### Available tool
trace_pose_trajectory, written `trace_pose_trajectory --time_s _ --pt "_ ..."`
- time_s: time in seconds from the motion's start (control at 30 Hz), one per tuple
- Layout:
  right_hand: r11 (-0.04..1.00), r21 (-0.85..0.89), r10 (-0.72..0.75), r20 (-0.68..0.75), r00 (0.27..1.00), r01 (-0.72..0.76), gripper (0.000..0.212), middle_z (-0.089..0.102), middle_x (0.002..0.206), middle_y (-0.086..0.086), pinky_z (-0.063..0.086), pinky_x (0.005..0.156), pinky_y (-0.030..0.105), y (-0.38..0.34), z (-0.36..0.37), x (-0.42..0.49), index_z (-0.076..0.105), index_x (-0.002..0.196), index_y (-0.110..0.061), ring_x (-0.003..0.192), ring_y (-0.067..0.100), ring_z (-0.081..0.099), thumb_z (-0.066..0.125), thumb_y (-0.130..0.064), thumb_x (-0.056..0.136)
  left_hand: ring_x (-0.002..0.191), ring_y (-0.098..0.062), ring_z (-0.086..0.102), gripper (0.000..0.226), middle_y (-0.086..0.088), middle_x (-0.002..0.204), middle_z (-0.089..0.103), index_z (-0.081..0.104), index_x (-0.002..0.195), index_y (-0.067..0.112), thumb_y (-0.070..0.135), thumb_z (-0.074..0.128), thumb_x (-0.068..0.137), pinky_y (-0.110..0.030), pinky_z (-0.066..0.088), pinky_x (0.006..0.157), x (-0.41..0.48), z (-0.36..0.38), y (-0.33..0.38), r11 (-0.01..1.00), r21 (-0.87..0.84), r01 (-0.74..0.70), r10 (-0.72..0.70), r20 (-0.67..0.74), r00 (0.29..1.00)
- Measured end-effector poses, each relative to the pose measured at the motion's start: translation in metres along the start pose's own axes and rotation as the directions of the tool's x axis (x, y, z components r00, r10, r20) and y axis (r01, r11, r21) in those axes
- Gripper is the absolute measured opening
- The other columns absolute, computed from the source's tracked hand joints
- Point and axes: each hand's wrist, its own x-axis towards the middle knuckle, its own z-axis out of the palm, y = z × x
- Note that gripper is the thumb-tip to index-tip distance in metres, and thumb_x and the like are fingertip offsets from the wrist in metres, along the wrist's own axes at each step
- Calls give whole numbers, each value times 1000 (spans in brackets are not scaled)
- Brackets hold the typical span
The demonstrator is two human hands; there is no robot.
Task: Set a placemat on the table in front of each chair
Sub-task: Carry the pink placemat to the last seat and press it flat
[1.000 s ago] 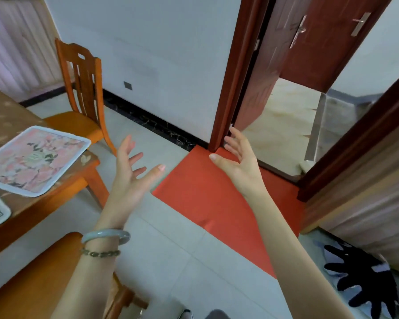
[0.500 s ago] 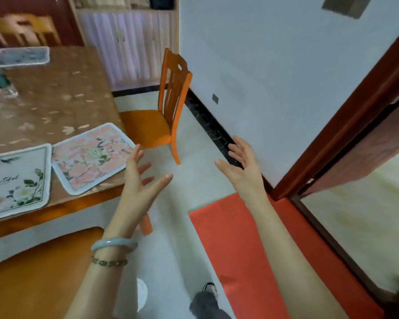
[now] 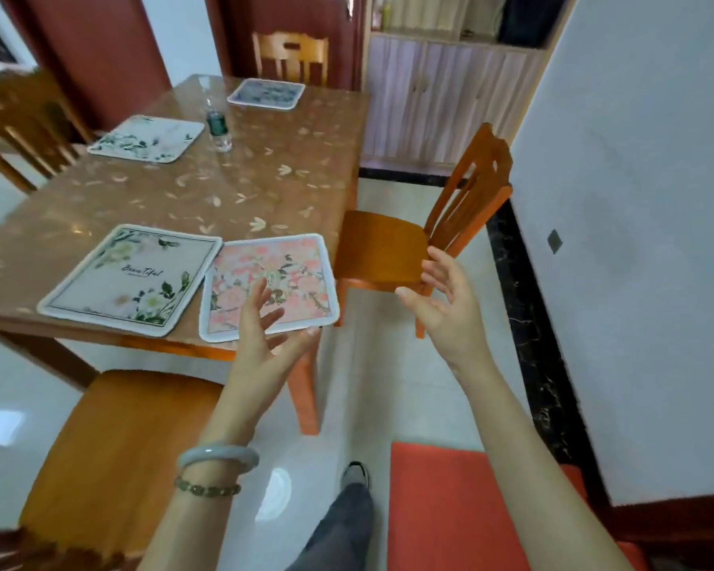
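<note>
Both hands empty, fingers spread: left hand [image 3: 260, 344] over pink placemat [image 3: 269, 286] corner, right hand [image 3: 450, 307] near side chair [image 3: 421, 241]. 4 placemats on table [image 3: 264, 179] (pink touching the white floral placemat [image 3: 128, 278]).

1. Pale glossy tiled floor [image 3: 372, 405], catching soft reflections of light.
2. Plain white wall [image 3: 635, 199] on the right, with a dark marbled skirting strip [image 3: 524, 323] along its foot and a small dark plate [image 3: 555, 241] set in it.
3. Red mat [image 3: 450, 508] spread on the floor near the bottom.
4. Pale cabinet [image 3: 437, 109] with panelled doors at the back, open shelving above.
5. Dark red-brown door panels [image 3: 100, 55] far left and centre.
</note>
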Motion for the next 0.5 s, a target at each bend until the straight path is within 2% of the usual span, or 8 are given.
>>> trace_pose_trajectory --time_s 0.13,0.2,0.27,0.33,0.43,0.5 --pt "1000 6 -17 105 994 17 66 48 131 -9 46 73 4 21 26 64 42 136 -30 119 4 48 76 -29 79 126 5 42 87 16 149 30 16 146 45 41 72 80 -15 43 89 40 4 -18 999 -24 29 -32 -128 991" --pt "1000 -5 -29 159 987 30 66 48 128 -13 46 76 8 29 37 101 43 135 -32 117 3 48 76 -31 79 126 9 41 87 17 148 31 17 146 46 41 74 80 -14 43 88 65 6 -27 998 -45 35 -43 -194 980" --pt "999 2 -38 209 977 39 66 49 128 -12 46 81 12 34 45 137 43 135 -32 117 3 49 76 -31 78 125 7 43 87 16 146 32 18 145 45 42 73 77 -10 43 86 92 9 -32 996 -62 56 -70 -252 965" --pt "999 1 -39 260 965 40 66 49 131 -10 46 84 15 37 53 173 43 136 -31 118 5 49 76 -33 78 126 -2 44 90 12 148 30 17 146 41 42 71 75 -16 43 90 119 11 -36 995 -55 83 -97 -315 944" --pt "999 -3 -42 317 948 45 63 49 129 -13 44 78 9 39 67 219 44 132 -36 115 2 49 75 -35 78 128 -12 41 89 8 150 28 15 150 32 38 70 80 -33 43 99 152 11 -39 994 -9 110 -105 -380 919" --pt "999 6 -41 355 934 41 59 50 127 -14 44 74 6 41 79 240 45 128 -39 114 0 50 76 -35 78 128 -13 41 86 9 149 27 16 150 32 34 70 83 -30 43 97 166 11 -41 991 0 133 -121 -413 903"
